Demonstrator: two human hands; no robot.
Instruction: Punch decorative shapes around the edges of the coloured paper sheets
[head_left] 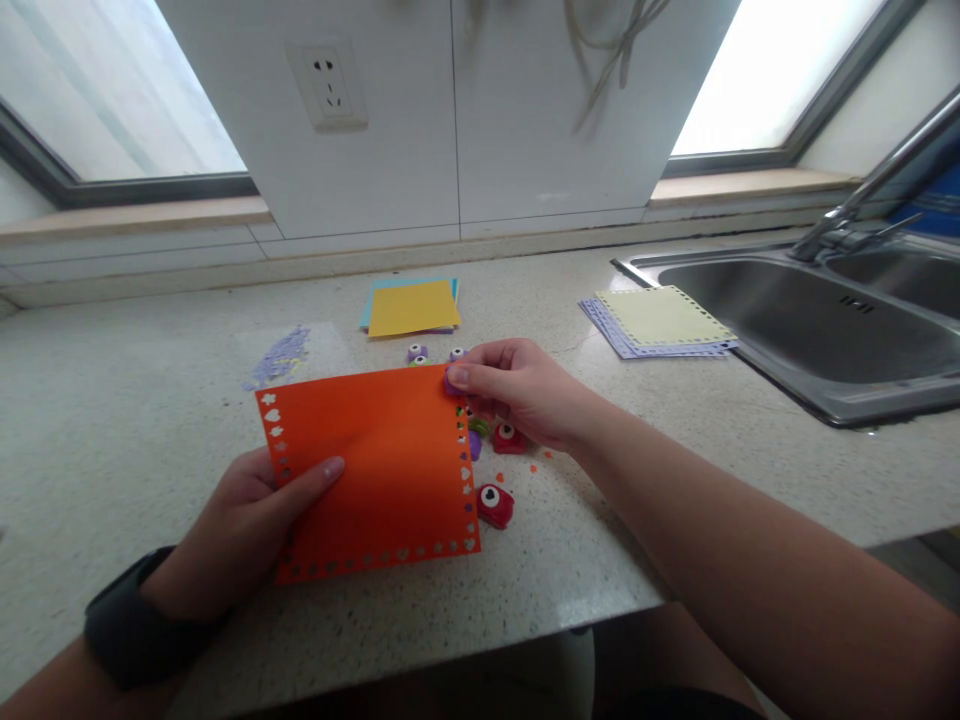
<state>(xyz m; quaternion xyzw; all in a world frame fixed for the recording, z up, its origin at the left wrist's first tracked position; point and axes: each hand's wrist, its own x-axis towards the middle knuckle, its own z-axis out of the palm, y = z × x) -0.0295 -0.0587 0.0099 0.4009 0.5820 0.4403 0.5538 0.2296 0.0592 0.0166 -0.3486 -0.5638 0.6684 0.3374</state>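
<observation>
My left hand point(251, 515) grips a sheet of orange paper point(382, 460) by its left side, thumb on top and fingers beneath. Small punched shapes, such as hearts, stars and flowers, line its left, right and bottom edges. At the sheet's top right corner, my right hand point(517, 385) pinches a purple craft punch point(454, 380), which sits over the paper's edge. Beside and partly behind the sheet lie several other punches, among them a red punch point(495, 505) with a heart mark and a second red one point(509, 437). The sheet hides part of this group.
A stack of coloured paper point(414, 308), yellow on top, lies near the wall. Punched pale sheets point(667, 318) rest beside the steel sink point(750, 300) at right. Purple paper bits point(281, 358) are heaped at left; a few orange bits point(533, 468) are scattered on the counter.
</observation>
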